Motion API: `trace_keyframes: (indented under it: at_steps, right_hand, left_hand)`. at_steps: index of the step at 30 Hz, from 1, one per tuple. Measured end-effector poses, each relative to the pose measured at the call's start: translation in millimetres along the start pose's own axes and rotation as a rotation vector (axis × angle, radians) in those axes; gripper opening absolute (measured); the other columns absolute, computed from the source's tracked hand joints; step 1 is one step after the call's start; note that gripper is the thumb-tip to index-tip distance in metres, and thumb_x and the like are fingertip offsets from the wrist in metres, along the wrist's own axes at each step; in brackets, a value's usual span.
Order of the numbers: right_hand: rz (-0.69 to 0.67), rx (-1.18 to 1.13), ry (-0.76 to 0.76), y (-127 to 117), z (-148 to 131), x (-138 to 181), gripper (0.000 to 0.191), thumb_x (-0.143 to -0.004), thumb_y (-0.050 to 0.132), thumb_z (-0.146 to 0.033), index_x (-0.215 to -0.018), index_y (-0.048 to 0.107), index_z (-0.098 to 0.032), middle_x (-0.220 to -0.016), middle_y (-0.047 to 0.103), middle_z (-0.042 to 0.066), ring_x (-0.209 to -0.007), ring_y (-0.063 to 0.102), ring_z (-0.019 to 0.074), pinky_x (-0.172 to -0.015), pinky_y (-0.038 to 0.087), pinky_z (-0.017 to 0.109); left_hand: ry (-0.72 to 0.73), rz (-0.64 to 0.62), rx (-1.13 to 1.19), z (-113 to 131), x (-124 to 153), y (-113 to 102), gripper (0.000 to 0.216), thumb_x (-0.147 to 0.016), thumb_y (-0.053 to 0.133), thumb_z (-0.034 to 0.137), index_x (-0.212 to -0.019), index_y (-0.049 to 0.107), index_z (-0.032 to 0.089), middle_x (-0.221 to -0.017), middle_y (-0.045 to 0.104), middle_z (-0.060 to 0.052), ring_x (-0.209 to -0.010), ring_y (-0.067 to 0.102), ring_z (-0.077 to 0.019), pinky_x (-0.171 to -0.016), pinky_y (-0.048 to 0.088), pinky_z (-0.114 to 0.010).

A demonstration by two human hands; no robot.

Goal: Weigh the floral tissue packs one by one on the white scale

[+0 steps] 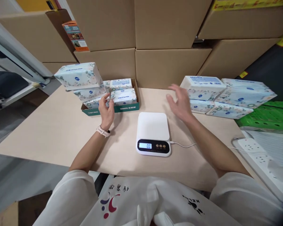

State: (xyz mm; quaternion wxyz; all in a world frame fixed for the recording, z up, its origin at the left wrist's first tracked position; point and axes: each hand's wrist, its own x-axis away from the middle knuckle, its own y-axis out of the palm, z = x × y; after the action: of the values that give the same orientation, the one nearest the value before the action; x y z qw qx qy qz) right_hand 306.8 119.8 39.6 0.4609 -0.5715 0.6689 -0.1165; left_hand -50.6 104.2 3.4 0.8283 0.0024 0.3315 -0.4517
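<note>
My left hand [107, 110], with a pale watch at the wrist, hovers open just in front of a low green-edged box [126, 108] that holds several floral tissue packs [124, 96]. One more tissue pack [78, 75] lies on top at the box's left. My right hand [180, 103] is open with fingers spread, blurred by motion, beside a stack of tissue packs [228, 94] at the right. Neither hand holds anything. A white digital scale [153, 131] sits between my arms, its platform bare and its display reading 0.0.
The light wooden table [54, 128] backs onto a wall of stacked cardboard boxes [169, 40]. A white cable [184, 145] runs from the scale toward a power strip [254, 149] at the right edge. A green crate [271, 116] stands at the far right.
</note>
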Motion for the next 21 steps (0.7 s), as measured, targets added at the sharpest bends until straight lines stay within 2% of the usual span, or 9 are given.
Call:
trace_keyframes:
  at_steps: [2, 4, 8, 11, 14, 18, 19, 21]
  right_hand:
    - [-0.183, -0.091, -0.043, 27.8, -32.1, -11.1, 0.055, -0.105, 0.041, -0.05, -0.146, 0.063, -0.021, -0.154, 0.069, 0.014, -0.147, 0.061, 0.03, -0.126, 0.047, 0.054]
    - [-0.296, -0.122, -0.078, 54.5, -58.0, -23.1, 0.057, -0.106, 0.039, -0.048, -0.15, 0.061, -0.02, -0.153, 0.07, 0.014, -0.146, 0.061, 0.0307, -0.128, 0.044, 0.055]
    - [-0.374, -0.068, -0.12, 97.2, -82.7, -44.9, 0.065, -0.108, 0.032, -0.045, -0.158, 0.053, -0.007, -0.146, 0.073, 0.02, -0.155, 0.052, 0.0358, -0.141, 0.015, 0.063]
    - [-0.425, -0.042, -0.133, 118.5, -84.9, -53.2, 0.074, -0.11, 0.025, -0.054, -0.158, 0.05, -0.005, -0.14, 0.076, 0.02, -0.16, 0.046, 0.0361, -0.142, -0.001, 0.065]
    - [-0.454, -0.046, -0.116, 131.7, -83.4, -55.8, 0.083, -0.108, 0.02, -0.065, -0.158, 0.051, -0.007, -0.14, 0.076, 0.02, -0.162, 0.042, 0.0352, -0.142, -0.006, 0.065]
    - [-0.467, -0.095, -0.023, 135.9, -83.7, -59.5, 0.08, -0.108, 0.021, -0.067, -0.16, 0.051, -0.013, -0.158, 0.065, 0.018, -0.165, 0.039, 0.0336, -0.141, -0.003, 0.068]
    - [-0.468, -0.113, 0.006, 133.8, -84.3, -60.5, 0.077, -0.109, 0.02, -0.065, -0.161, 0.05, -0.017, -0.161, 0.063, 0.016, -0.165, 0.04, 0.0329, -0.141, 0.0, 0.069]
    - [-0.467, -0.146, 0.053, 125.1, -86.1, -60.2, 0.073, -0.11, 0.019, -0.063, -0.163, 0.048, -0.022, -0.16, 0.065, 0.013, -0.163, 0.045, 0.0308, -0.141, 0.005, 0.069]
  left_hand:
    - [-0.039, -0.036, -0.023, -3.7, 4.7, -1.1, 0.048, -0.102, 0.061, 0.052, -0.138, 0.067, 0.02, -0.148, 0.069, -0.016, -0.141, 0.063, -0.0327, -0.124, 0.048, -0.05]
    - [-0.081, -0.09, -0.058, -4.9, 5.5, -1.1, 0.056, -0.102, 0.061, 0.055, -0.145, 0.062, 0.018, -0.154, 0.065, -0.019, -0.146, 0.06, -0.036, -0.127, 0.045, -0.053]
    - [-0.123, -0.184, -0.183, -0.6, 1.7, -0.9, 0.069, -0.104, 0.053, 0.056, -0.158, 0.05, 0.012, -0.159, 0.061, -0.026, -0.15, 0.058, -0.0422, -0.13, 0.036, -0.063]
    - [-0.137, -0.18, -0.283, 4.2, 0.5, 2.5, 0.069, -0.103, 0.054, 0.053, -0.16, 0.047, 0.014, -0.156, 0.064, -0.026, -0.147, 0.061, -0.0442, -0.131, 0.031, -0.066]
    - [-0.115, -0.154, -0.343, 1.8, 0.5, 7.4, 0.067, -0.1, 0.057, 0.051, -0.156, 0.052, 0.014, -0.143, 0.07, -0.026, -0.141, 0.064, -0.0459, -0.13, 0.03, -0.068]
    - [-0.099, -0.223, -0.276, -11.7, -2.4, 6.2, 0.075, -0.1, 0.06, 0.062, -0.157, 0.053, 0.013, -0.106, 0.081, -0.02, -0.134, 0.068, -0.0472, -0.13, 0.027, -0.072]
    - [-0.097, -0.239, -0.227, -13.3, -3.3, 3.5, 0.079, -0.099, 0.06, 0.067, -0.158, 0.052, 0.014, -0.103, 0.081, -0.018, -0.134, 0.069, -0.0465, -0.13, 0.028, -0.071]
    - [-0.087, -0.246, -0.11, -9.5, -4.4, -4.2, 0.088, -0.097, 0.062, 0.076, -0.162, 0.05, 0.017, -0.116, 0.081, -0.018, -0.138, 0.067, -0.0445, -0.132, 0.031, -0.065]
